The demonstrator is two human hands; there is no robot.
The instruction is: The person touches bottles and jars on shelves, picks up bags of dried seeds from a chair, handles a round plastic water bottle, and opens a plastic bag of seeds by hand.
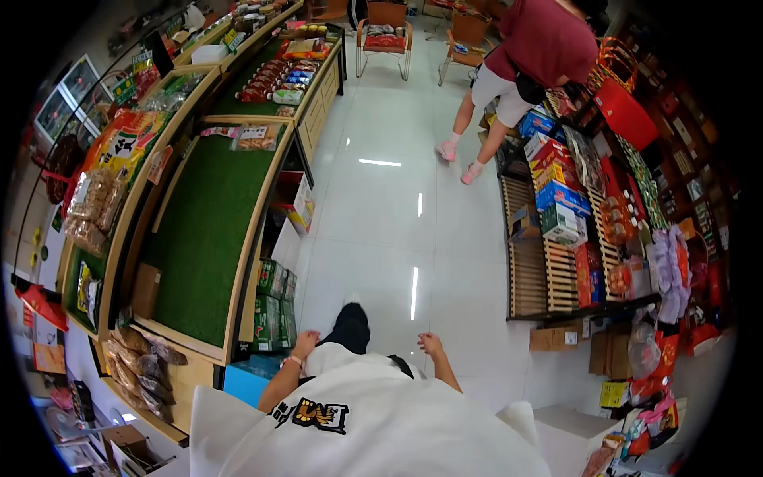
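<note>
My left hand (305,343), with a band at the wrist, hangs low in front of my body, near the green-packed boxes (274,322) under the display counter. Its fingers look bent, and whether they hold anything is too small to tell. My right hand (430,344) hangs over the pale tiled floor (389,278), its fingers curled, touching nothing that I can make out. Between the hands, one dark-trousered leg (350,328) of mine reaches forward.
A display counter with green matting (199,230) runs along the left. On the right is a slatted rack (528,274) with boxed goods. Ahead, a person in a dark red top (548,40) stands beside the rack. Chairs (385,40) stand farther back.
</note>
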